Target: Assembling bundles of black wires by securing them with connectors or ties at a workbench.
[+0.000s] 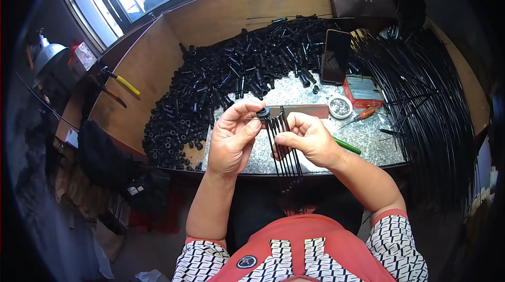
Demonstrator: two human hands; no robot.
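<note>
My left hand (233,136) pinches a small round black hub (263,113) between thumb and fingertips. Several thin black rods (282,145) hang down from that hub like ribs. My right hand (309,139) closes around the rods just below the hub, the thumb pressing them. Both hands hover above the metal-covered work surface (363,140), near its front edge. The rods' lower ends run down past the table edge toward my lap.
A large heap of small black plastic tubes (231,77) covers the left and back of the bench. Long black rods (426,98) are piled at the right. A dark phone (335,56), red box (363,91), round tin (340,106), screwdrivers (357,116) and a green tool (347,145) lie nearby.
</note>
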